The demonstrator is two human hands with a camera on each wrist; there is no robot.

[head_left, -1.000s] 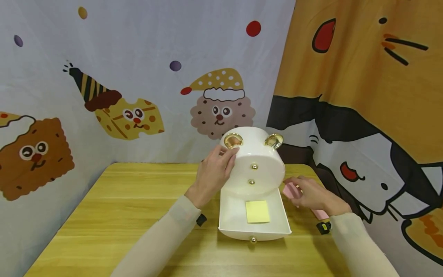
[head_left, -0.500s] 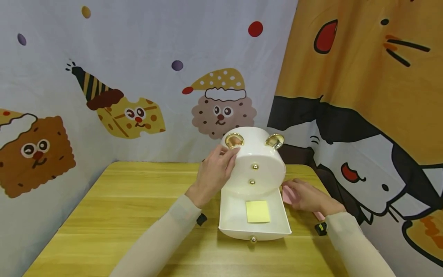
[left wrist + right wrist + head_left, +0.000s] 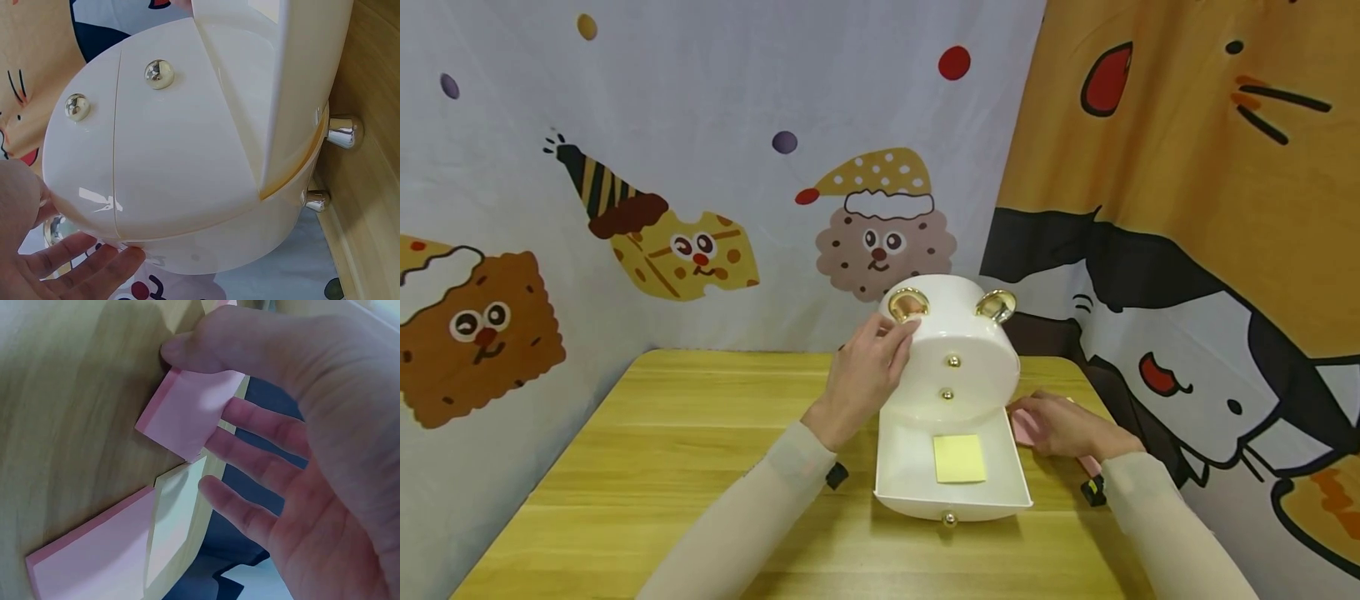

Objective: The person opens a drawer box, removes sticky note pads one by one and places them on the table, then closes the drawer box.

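A white bear-shaped drawer box with gold ears and knobs stands on the table, its bottom drawer pulled out. Inside that drawer lies a yellow sticky note pad. My left hand rests against the box's upper left side by the ear; in the left wrist view its fingers touch the side wall, fairly straight. Right of the drawer, my right hand holds a pink sticky note pad between thumb and fingers, low at the tabletop. The index finger is mostly hidden in the right wrist view.
Another pink sticky note pad and a pale yellow pad lie side by side near the table's right edge. Printed curtains hang behind and to the right of the wooden table.
My right hand has moved slightly left and lower with the pink sticky note pad, towards the drawer's side. My left hand stays on the box.
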